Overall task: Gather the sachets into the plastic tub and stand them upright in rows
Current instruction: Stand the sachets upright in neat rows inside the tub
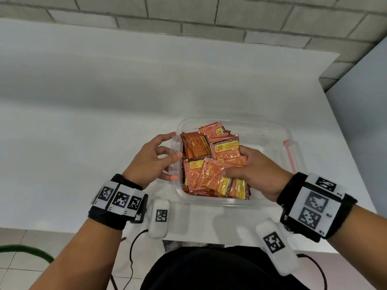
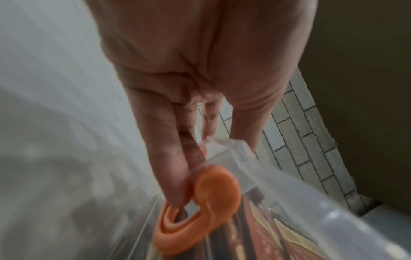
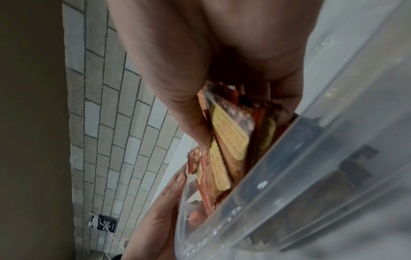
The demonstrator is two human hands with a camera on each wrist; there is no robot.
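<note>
A clear plastic tub (image 1: pixel 272 130) stands on the white table, its left half packed with several orange-red sachets (image 1: pixel 196 145) that lean in loose rows. My right hand (image 1: pixel 238 166) reaches inside the tub and grips a bunch of sachets (image 3: pixel 231 137), with the thumb pressed on the front one (image 1: pixel 211 174). At the tub's left wall, my left hand (image 1: pixel 167 155) has straight fingers (image 2: pixel 169 158) lying against the outside by an orange latch (image 2: pixel 211 193) and its thumb at the rim. The tub's right half holds no sachets.
A second orange latch (image 1: pixel 290 151) sits on the tub's right side. White marker pods (image 1: pixel 159 218) (image 1: pixel 276 252) with cables hang at the table's near edge. A block wall (image 1: pixel 188 17) runs behind, and a grey panel (image 1: pixel 366 122) stands at the right.
</note>
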